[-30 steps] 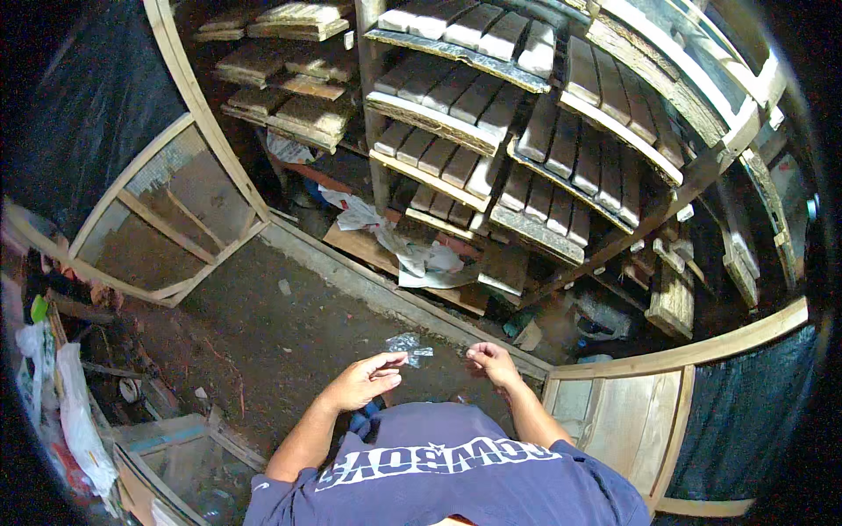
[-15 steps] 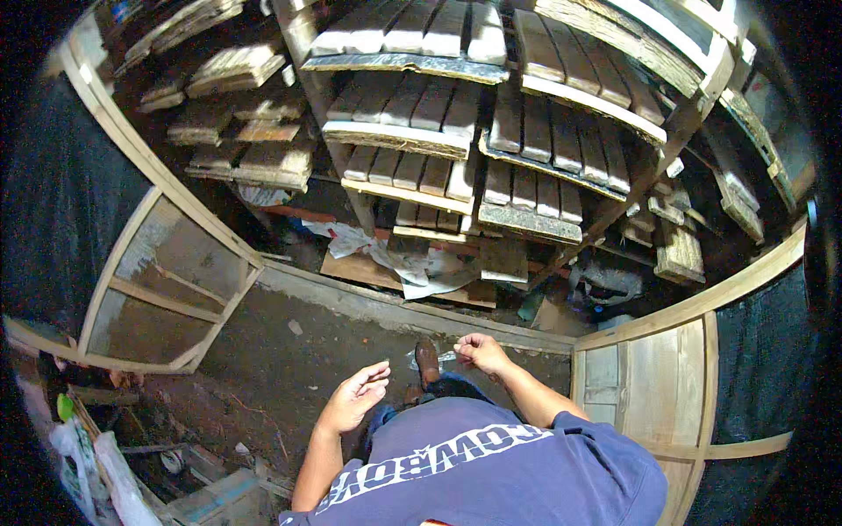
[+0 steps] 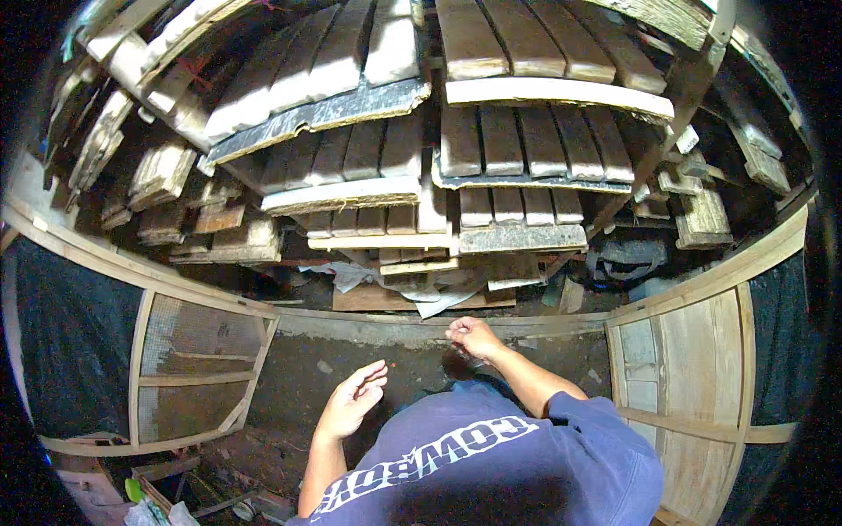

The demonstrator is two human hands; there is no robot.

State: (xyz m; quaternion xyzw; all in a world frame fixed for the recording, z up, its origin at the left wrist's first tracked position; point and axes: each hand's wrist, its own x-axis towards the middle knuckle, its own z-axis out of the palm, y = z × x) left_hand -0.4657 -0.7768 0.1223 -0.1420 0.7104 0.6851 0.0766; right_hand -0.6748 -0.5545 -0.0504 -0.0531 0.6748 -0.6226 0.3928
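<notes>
My left hand [image 3: 353,401] is held out over the dirt floor, its fingers stretched and slightly bent, with nothing in it. Ahead and to the right, my right hand [image 3: 474,339] has its fingers curled in toward the thumb; nothing shows in it. Neither hand touches anything. Beyond them rises a rack of stacked boards bearing rows of long, grey-brown blocks [image 3: 503,151], pale dust on many of their ends. The nearest board edges are a white plank [image 3: 558,95] and a dark-faced plank [image 3: 324,121], both above and beyond my hands.
A low concrete curb [image 3: 351,323] runs along the rack's foot. On the left stands a wood-framed mesh panel [image 3: 200,358], on the right a wooden panel [image 3: 702,359]. Crumpled sheets [image 3: 447,294] lie under the rack, and plastic bags [image 3: 158,513] at the lower left.
My view has moved closer to the rack and turned, so the shelves look larger and lie further left. Both hands stay raised and empty-looking. My foot has gone from sight.
</notes>
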